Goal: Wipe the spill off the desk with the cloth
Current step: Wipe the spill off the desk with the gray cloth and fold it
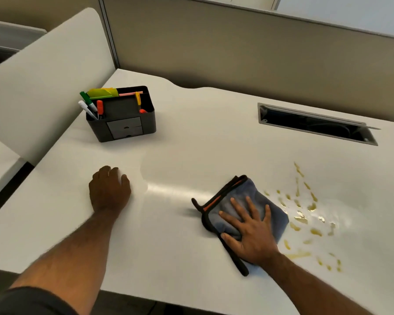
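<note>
A folded grey-blue cloth (241, 196) with black and orange edging lies on the white desk (180, 144), right of centre. My right hand (250, 230) presses flat on the cloth, fingers spread. Yellowish spill droplets (305, 217) are scattered over the desk just right of the cloth, touching its right edge. My left hand (109, 189) rests palm down on the bare desk to the left, fingers curled, holding nothing.
A black desk organiser (123, 121) with markers and pens stands at the back left. A rectangular cable slot (316, 123) opens in the desk at the back right. Partition panels rise along the back and left edges. The desk's front edge runs just below my forearms.
</note>
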Available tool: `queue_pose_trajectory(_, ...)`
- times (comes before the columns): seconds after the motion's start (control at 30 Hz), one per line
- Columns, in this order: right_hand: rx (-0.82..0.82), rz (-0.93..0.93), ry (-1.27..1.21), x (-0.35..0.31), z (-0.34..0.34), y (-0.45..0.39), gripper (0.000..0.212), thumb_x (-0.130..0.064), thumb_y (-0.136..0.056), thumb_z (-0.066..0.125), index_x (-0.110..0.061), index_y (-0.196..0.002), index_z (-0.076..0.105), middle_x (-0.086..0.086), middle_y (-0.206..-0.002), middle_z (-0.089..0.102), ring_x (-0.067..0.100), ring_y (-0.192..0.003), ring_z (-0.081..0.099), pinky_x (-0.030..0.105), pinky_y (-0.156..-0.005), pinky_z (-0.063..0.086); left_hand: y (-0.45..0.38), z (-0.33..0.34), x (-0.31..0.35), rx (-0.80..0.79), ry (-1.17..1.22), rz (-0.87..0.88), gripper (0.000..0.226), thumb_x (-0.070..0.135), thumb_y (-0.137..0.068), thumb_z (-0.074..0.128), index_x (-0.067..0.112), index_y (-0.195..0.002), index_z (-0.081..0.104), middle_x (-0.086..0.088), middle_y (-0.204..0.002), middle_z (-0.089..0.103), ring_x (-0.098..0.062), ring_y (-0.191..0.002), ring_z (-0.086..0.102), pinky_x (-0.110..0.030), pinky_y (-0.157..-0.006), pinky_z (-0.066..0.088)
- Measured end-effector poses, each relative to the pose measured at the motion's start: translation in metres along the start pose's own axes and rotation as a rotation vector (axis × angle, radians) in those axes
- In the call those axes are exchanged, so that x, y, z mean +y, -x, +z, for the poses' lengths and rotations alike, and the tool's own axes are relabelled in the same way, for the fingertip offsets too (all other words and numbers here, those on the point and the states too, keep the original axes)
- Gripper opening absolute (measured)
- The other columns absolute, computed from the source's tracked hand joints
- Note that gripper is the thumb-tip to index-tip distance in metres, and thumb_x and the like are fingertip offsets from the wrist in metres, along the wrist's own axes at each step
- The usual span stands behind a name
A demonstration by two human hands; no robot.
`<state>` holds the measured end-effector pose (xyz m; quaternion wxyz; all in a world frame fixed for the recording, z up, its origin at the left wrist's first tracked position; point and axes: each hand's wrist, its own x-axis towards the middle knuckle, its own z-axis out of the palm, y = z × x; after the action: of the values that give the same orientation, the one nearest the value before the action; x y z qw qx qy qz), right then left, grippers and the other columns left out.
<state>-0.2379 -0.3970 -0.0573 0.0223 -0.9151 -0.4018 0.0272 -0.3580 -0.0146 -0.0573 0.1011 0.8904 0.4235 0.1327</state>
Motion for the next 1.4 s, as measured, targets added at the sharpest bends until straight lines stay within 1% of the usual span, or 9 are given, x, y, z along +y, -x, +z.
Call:
queue_pose_trajectory(0.1, 0.009, 0.233, 0.019, 0.017, -0.002, -0.008, 0.062, -0.079, -0.081, 0.028, -0.059, -0.140, 0.024, -0.008, -0.162, 0.008, 0.029, -0.149, -0.004, 0.069, -0.108, 0.006, -0.004, 0.002, 0.003, -0.026, 0.020, 0.003, 0.038, 0.024, -0.090, 0.054, -0.003, -0.116, 0.057, -0.025, -0.134, 0.050, -0.043, -0.120, 0.046, -0.052, -0.098, 0.038)
queue_pose_trajectory(0.2, -0.028, 0.417, -0.002, 0.030, -0.004, -0.019, 0.063, -0.079, -0.082, 0.017, -0.060, -0.141, 0.010, -0.004, -0.163, 0.004, 0.031, -0.148, -0.005, 0.065, -0.112, 0.007, -0.006, 0.005, 0.006, -0.103, 0.029, 0.008, 0.052, 0.030, -0.095, 0.045, -0.001, -0.136, 0.043, -0.022, -0.152, 0.033, -0.037, -0.139, 0.030, -0.048, -0.114, 0.025)
queue_pose_trajectory(0.3, -0.027, 0.493, -0.029, 0.028, -0.004, -0.030, 0.061, -0.074, -0.085, 0.014, -0.057, -0.144, 0.005, 0.000, -0.163, 0.003, 0.030, -0.148, -0.003, 0.061, -0.115, 0.008, -0.003, 0.010, 0.008, -0.137, 0.023, 0.001, 0.061, 0.037, -0.098, 0.033, 0.002, -0.147, 0.027, -0.017, -0.158, 0.020, -0.032, -0.146, 0.018, -0.043, -0.119, 0.015)
queue_pose_trajectory(0.43, 0.002, 0.565, -0.085, 0.018, -0.006, -0.059, 0.062, -0.069, -0.089, 0.020, -0.051, -0.147, 0.010, 0.003, -0.163, 0.006, 0.033, -0.148, 0.001, 0.058, -0.117, 0.005, -0.003, 0.012, 0.011, -0.117, 0.018, -0.005, 0.063, 0.040, -0.098, 0.030, 0.002, -0.148, 0.025, -0.017, -0.159, 0.019, -0.032, -0.146, 0.017, -0.042, -0.119, 0.014)
queue_pose_trajectory(0.63, 0.017, 0.476, -0.101, -0.012, -0.005, -0.118, 0.062, -0.064, -0.091, 0.021, -0.043, -0.148, 0.015, 0.004, -0.162, 0.010, 0.027, -0.148, 0.005, 0.055, -0.117, 0.007, -0.004, 0.015, 0.009, -0.132, 0.023, -0.023, 0.063, 0.041, -0.098, 0.028, 0.003, -0.149, 0.024, -0.015, -0.159, 0.018, -0.030, -0.147, 0.016, -0.041, -0.120, 0.013)
queue_pose_trajectory(0.83, 0.013, 0.203, -0.090, -0.063, -0.001, -0.151, 0.064, -0.067, -0.087, 0.017, -0.044, -0.147, 0.016, -0.001, -0.162, 0.013, 0.026, -0.148, 0.009, 0.055, -0.116, 0.005, -0.003, 0.015, 0.007, -0.115, 0.018, -0.013, 0.064, 0.042, -0.098, 0.031, 0.004, -0.148, 0.025, -0.015, -0.159, 0.020, -0.029, -0.147, 0.017, -0.041, -0.120, 0.014)
queue_pose_trajectory(1.03, 0.021, 0.074, -0.110, -0.049, 0.004, -0.152, 0.059, -0.068, -0.090, 0.012, -0.047, -0.145, 0.021, -0.008, -0.161, 0.012, 0.021, -0.148, 0.008, 0.055, -0.116, 0.000, -0.004, 0.011, 0.002, -0.134, 0.033, 0.002, 0.064, 0.043, -0.098, 0.031, 0.007, -0.150, 0.022, -0.009, -0.161, 0.016, -0.025, -0.148, 0.014, -0.039, -0.120, 0.012)
queue_pose_trajectory(1.17, 0.008, 0.109, -0.084, -0.018, 0.003, -0.151, 0.057, -0.066, -0.091, 0.009, -0.048, -0.145, 0.018, -0.011, -0.161, 0.010, 0.018, -0.148, 0.005, 0.058, -0.116, -0.004, -0.004, 0.010, 0.003, -0.132, 0.029, 0.006, 0.063, 0.042, -0.098, 0.032, 0.006, -0.149, 0.024, -0.010, -0.160, 0.018, -0.025, -0.148, 0.016, -0.040, -0.120, 0.014)
queue_pose_trajectory(1.4, -0.020, 0.321, -0.038, 0.076, -0.009, -0.147, 0.059, -0.063, -0.090, 0.005, -0.049, -0.147, 0.011, -0.011, -0.162, 0.006, 0.020, -0.149, 0.002, 0.069, -0.110, -0.004, -0.005, 0.012, 0.004, -0.123, 0.005, 0.009, 0.076, 0.053, -0.089, 0.021, 0.007, -0.149, 0.026, -0.010, -0.159, 0.021, -0.025, -0.147, 0.017, -0.041, -0.119, 0.015)
